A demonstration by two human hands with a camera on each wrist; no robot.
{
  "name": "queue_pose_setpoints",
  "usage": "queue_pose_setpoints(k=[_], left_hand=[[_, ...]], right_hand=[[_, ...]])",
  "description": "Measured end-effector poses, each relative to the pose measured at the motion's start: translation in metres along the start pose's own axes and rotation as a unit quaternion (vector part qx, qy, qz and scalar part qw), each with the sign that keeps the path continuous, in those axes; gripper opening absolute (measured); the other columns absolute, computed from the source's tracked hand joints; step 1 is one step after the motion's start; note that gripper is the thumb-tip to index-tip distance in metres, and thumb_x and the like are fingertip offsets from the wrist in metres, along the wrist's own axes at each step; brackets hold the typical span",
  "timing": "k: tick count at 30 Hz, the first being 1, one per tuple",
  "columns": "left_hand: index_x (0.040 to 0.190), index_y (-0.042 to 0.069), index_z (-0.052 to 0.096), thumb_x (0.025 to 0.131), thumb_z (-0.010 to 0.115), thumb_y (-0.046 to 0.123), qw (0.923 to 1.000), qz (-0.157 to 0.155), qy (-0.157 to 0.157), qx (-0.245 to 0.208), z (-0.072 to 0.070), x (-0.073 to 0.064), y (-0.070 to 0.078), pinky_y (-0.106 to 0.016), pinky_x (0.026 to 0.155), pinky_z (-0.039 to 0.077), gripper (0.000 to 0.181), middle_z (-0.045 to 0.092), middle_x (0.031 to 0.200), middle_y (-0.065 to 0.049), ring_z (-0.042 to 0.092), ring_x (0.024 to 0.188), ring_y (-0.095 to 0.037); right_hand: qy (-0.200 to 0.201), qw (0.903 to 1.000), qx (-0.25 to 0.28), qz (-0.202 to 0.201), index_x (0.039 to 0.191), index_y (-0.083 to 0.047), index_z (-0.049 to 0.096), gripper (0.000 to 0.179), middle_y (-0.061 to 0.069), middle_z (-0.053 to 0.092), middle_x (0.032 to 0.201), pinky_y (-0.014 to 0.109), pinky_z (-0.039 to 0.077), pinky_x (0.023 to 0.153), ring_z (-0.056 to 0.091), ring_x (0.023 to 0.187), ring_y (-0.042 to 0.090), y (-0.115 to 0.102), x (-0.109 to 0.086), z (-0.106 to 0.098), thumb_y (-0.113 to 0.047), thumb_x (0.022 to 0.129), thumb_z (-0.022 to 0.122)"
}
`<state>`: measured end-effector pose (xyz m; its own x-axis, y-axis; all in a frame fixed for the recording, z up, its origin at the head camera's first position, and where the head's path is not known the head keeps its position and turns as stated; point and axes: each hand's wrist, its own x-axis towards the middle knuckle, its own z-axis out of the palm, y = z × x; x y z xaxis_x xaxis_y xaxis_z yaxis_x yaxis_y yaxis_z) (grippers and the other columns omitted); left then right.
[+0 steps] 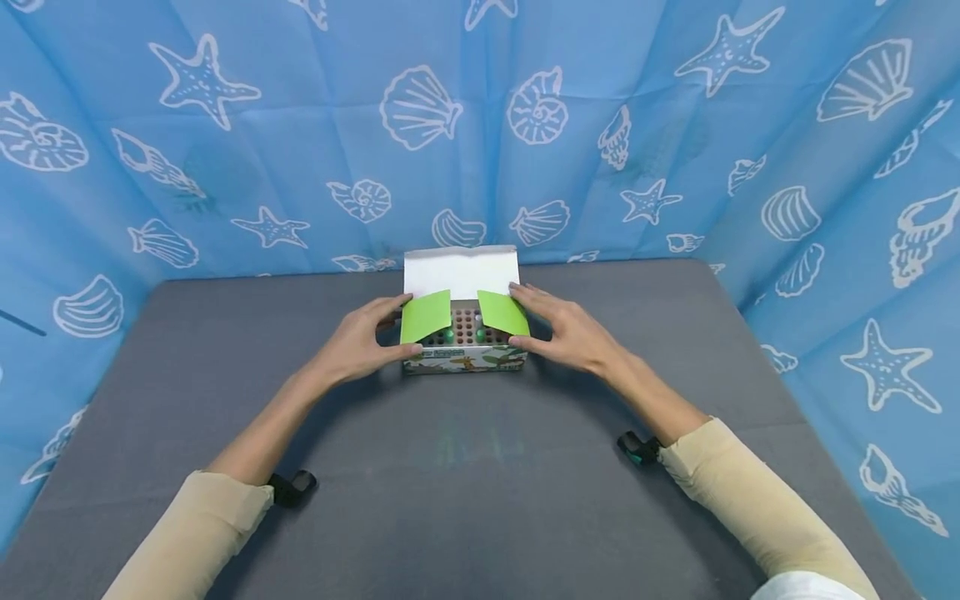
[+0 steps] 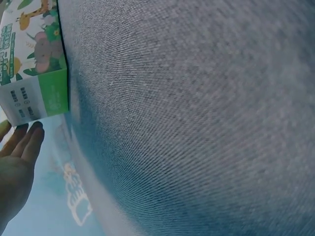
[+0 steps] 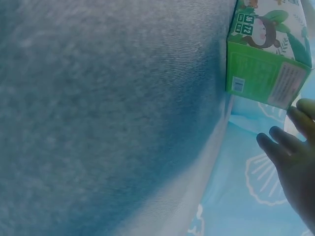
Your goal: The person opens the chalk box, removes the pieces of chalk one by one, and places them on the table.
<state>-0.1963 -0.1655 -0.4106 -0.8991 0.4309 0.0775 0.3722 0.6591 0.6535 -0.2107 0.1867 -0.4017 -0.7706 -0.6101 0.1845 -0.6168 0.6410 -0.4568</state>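
A small printed cardboard box (image 1: 465,359) with cartoon animals stands upright on the table, its white lid (image 1: 461,271) raised at the back. Two green side flaps, left (image 1: 426,315) and right (image 1: 502,312), slant over the opening. Between them shows a brown grid (image 1: 464,323) of small round holes with a few green bits; the flaps hide the rest. At the left end my left hand (image 1: 362,337) touches the box, thumb at the front corner and fingers by the flap's back edge. My right hand (image 1: 566,333) mirrors it at the right end. In both wrist views the fingers look loosely extended.
Grey cloth covers the table (image 1: 465,483). Behind it and along both sides hangs a blue curtain (image 1: 480,167) printed with white shells and starfish; the box stands near the table's back edge. Black wrist devices sit on the left (image 1: 295,489) and right (image 1: 639,447) forearms.
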Motion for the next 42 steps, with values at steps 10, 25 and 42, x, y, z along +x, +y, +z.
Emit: queue_pose_setpoints(k=[10,25,42], left_hand=[[0.154,0.011,0.036,0.088,0.076,0.04,0.9998,-0.01,-0.005,-0.02,-0.006,-0.003,0.005,-0.055,0.103,0.05,0.082,0.041,0.15,-0.02,0.052,0.128,-0.042],[0.153,0.002,0.034,0.092,0.073,0.015,0.998,-0.006,0.037,-0.05,-0.015,-0.01,0.006,-0.051,0.109,0.045,0.074,0.04,0.149,-0.022,0.049,0.13,-0.04],[0.158,0.013,0.028,0.083,0.08,0.005,0.9938,0.018,0.098,-0.05,-0.029,-0.015,0.012,-0.05,0.106,0.049,0.092,0.04,0.15,-0.021,0.053,0.126,-0.041]], right_hand=[[0.021,0.9996,-0.009,-0.015,0.152,-0.009,0.041,0.074,0.016,0.047,0.149,0.059,0.035,0.114,0.038,0.141,0.036,-0.003,0.002,-0.004,-0.037,0.092,0.072],[0.046,0.9959,0.067,-0.039,0.161,-0.015,0.014,0.093,0.017,0.046,0.149,0.058,0.048,0.104,0.054,0.126,0.041,0.001,-0.001,-0.012,-0.024,0.091,0.074],[0.091,0.9915,0.053,-0.076,0.156,-0.01,0.033,0.08,0.019,0.045,0.148,0.053,0.054,0.096,0.054,0.123,0.035,0.001,-0.005,-0.026,-0.014,0.088,0.075]])
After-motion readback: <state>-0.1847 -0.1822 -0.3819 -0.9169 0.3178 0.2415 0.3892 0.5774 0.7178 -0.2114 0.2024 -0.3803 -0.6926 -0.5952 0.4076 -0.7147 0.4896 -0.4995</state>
